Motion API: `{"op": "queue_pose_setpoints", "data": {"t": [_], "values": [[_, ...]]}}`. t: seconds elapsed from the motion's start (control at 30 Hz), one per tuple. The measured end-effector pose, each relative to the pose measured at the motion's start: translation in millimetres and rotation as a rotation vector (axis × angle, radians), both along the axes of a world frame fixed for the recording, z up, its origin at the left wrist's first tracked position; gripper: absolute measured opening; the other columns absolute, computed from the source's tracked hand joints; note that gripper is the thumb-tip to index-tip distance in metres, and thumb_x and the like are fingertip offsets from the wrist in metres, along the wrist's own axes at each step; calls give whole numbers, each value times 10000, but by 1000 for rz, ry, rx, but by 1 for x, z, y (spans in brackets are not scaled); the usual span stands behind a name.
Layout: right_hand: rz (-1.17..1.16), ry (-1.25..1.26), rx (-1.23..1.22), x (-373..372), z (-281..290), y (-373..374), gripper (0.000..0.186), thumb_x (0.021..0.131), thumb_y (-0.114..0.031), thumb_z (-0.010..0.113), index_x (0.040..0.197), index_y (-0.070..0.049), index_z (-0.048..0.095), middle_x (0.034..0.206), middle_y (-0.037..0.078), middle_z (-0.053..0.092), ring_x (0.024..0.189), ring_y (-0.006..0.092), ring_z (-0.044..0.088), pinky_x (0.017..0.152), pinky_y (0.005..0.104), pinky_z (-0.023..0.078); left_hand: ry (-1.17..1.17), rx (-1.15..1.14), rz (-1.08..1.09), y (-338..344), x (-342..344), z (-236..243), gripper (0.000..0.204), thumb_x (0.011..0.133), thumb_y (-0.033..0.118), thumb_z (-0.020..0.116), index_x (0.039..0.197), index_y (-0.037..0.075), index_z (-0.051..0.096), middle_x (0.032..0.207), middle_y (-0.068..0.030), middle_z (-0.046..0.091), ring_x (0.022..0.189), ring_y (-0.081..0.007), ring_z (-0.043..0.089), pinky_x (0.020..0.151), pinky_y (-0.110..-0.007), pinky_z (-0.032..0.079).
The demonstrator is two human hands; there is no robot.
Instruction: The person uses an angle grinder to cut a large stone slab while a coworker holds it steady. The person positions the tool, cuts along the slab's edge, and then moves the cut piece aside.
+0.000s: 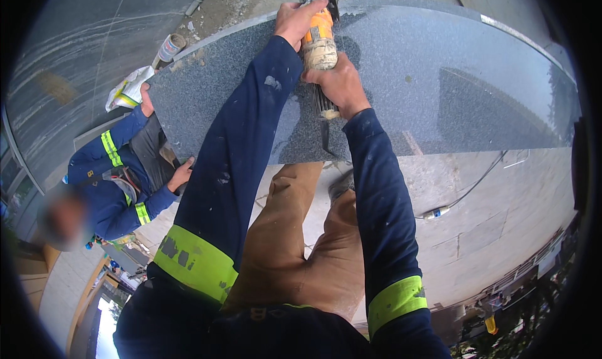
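1. Location: the angle grinder (321, 53) is at the far long edge of the grey speckled stone slab (414, 77), slightly left of its middle.
2. Grip: your left hand (298, 24) is wrapped around the grinder's head end, near the dark disc (333, 3); your right hand (343, 86) is closed around the rear body.
3. Orientation: the grinder's long axis crosses the slab's width. The head points away from you; the tail and dark cord (325, 138) point toward you. The disc shows nearly edge-on; whether it touches stone cannot be told.
4. Edges: the slab's long axis runs left to right, its near edge passing in front of your legs.
5. Room, right: the slab's face extends well past your right hand; beyond the near edge, a cable (480, 183) lies on the paving.
6. Room, left: a co-worker (116, 155) has both hands at the slab's left end, near a white bag (129, 88) and a cylindrical container (169, 48).
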State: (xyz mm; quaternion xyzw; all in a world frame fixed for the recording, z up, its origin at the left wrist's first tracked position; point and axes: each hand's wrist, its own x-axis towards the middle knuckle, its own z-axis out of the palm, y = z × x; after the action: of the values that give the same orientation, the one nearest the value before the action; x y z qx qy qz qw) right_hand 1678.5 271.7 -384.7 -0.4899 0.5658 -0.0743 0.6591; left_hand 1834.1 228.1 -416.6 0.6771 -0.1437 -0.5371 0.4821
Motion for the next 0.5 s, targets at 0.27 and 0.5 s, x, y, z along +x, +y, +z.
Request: {"op": "queue_pose_setpoints", "data": {"t": [0.27, 0.5], "values": [[-1, -11, 33, 6, 0, -10, 645, 622, -262, 807, 1101, 77, 540, 1040, 260, 665, 918, 346, 689, 812, 395, 542, -29, -16, -12, -9, 5, -5, 487, 838, 275, 781, 1042, -101, 549, 912, -209, 677, 716, -266, 715, 610, -384, 612], [-5, -12, 20, 2, 3, -2, 644, 619, -252, 803, 1107, 71, 534, 1024, 252, 671, 913, 342, 690, 816, 394, 538, 7, -7, -34, -3, 2, 4, 472, 852, 269, 764, 1040, -104, 545, 905, -210, 671, 701, -267, 711, 591, -382, 608]]}}
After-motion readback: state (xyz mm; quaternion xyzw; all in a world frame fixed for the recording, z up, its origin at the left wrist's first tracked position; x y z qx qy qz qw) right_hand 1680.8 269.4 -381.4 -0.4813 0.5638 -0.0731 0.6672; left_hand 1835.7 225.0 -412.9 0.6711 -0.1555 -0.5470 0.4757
